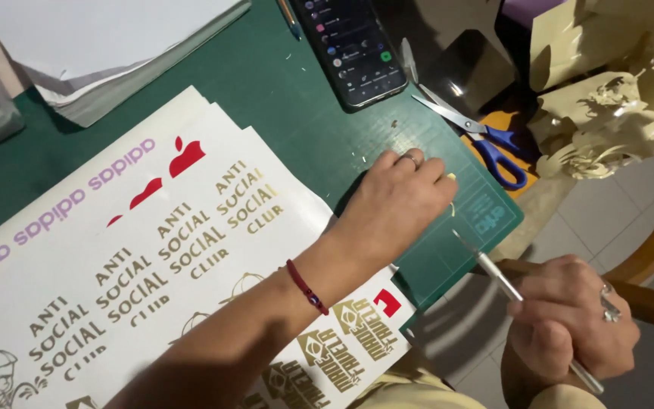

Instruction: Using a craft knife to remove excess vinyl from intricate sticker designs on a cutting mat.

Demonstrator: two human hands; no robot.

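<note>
Right hand (569, 322) clenched around a craft knife (509, 291), blade pointing up-left from the grip. Left hand (399, 201), beyond the blade, presses a small yellowish scrap (450, 178) against the green cutting mat (448, 257).

green cutting mat (289, 113), sticker sheets (138, 250), scissors (478, 136), phone (353, 45)

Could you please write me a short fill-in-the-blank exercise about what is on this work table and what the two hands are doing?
1. The right hand holds a thin craft ____.
2. The left hand presses down on the ____ cutting mat.
3. Beyond the left hand lie scissors with ____ handles.
4. The left wrist wears a ____ bracelet.

Missing words: knife; green; blue; red
</note>
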